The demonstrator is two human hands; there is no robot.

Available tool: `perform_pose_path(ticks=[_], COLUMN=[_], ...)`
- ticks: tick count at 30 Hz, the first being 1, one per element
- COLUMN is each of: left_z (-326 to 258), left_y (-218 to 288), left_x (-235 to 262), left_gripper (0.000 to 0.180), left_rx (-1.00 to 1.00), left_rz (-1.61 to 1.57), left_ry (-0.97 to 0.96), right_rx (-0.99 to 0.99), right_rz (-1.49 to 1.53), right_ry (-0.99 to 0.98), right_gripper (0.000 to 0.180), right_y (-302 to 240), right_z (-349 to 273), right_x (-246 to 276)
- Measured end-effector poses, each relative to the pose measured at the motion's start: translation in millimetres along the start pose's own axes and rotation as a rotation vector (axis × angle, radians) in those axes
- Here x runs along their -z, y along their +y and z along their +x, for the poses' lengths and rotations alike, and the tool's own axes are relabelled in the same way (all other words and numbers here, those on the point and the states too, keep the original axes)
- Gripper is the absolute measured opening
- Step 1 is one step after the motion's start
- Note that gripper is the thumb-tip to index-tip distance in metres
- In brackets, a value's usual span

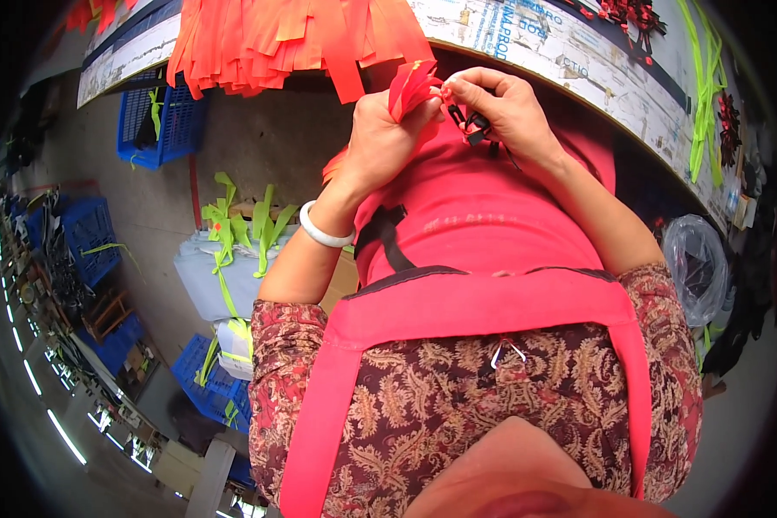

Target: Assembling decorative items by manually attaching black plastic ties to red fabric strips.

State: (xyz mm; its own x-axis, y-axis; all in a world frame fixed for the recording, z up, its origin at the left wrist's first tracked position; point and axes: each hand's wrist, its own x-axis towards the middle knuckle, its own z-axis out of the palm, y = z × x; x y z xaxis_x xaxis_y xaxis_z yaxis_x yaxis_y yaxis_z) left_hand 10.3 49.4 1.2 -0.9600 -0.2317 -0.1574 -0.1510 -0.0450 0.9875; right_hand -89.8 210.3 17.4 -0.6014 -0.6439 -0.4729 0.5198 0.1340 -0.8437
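Just short of the table edge, my hands are raised close together in front of the red apron [483,207]. My left hand [380,138], with a white bangle on its wrist, is closed round a bunch of red-orange fabric strips [412,89] whose ends fan upward. My right hand [514,112] pinches a small red piece [446,92] at the strips' right side. Small black plastic fittings, like buckles or clips, [475,129] hang below its fingers. How the red piece and the strips join is hidden by the fingertips.
Orange strips [268,43] drape over the edge of the worktable [527,39]. Red-and-black pieces [634,26] and lime-green strips [704,95] lie on its right. Blue crates [160,125] and a grey stack with green strips [203,276] stand left; a clear plastic bag [695,263] is right.
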Motion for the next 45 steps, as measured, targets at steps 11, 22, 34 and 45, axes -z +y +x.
perform_pose_path(ticks=[11,22,34,45], left_z=[0.1,5.4,6.7,3.7], left_y=[-3.0,-3.9,30.3,26.2], left_x=[-1.7,11.8,28.0,29.3], left_gripper=[0.012,0.01,0.017,0.02], left_rx=[-0.123,-0.194,0.171,0.243], left_rz=[0.108,0.095,-0.365,-0.408], left_ry=[0.003,-0.016,-0.067,-0.106], right_rx=[0.339,-0.014,0.271,0.202], right_rz=[-0.248,-0.099,-0.221,-0.364], right_ry=[0.012,0.061,-0.053,-0.114], right_gripper=[0.017,0.024,0.019,0.018], right_y=[9.1,0.4,-22.1,-28.2], right_z=[1.6,-1.9,-11.1,-15.4], right_x=[-2.8,0.7,-4.7,-9.4])
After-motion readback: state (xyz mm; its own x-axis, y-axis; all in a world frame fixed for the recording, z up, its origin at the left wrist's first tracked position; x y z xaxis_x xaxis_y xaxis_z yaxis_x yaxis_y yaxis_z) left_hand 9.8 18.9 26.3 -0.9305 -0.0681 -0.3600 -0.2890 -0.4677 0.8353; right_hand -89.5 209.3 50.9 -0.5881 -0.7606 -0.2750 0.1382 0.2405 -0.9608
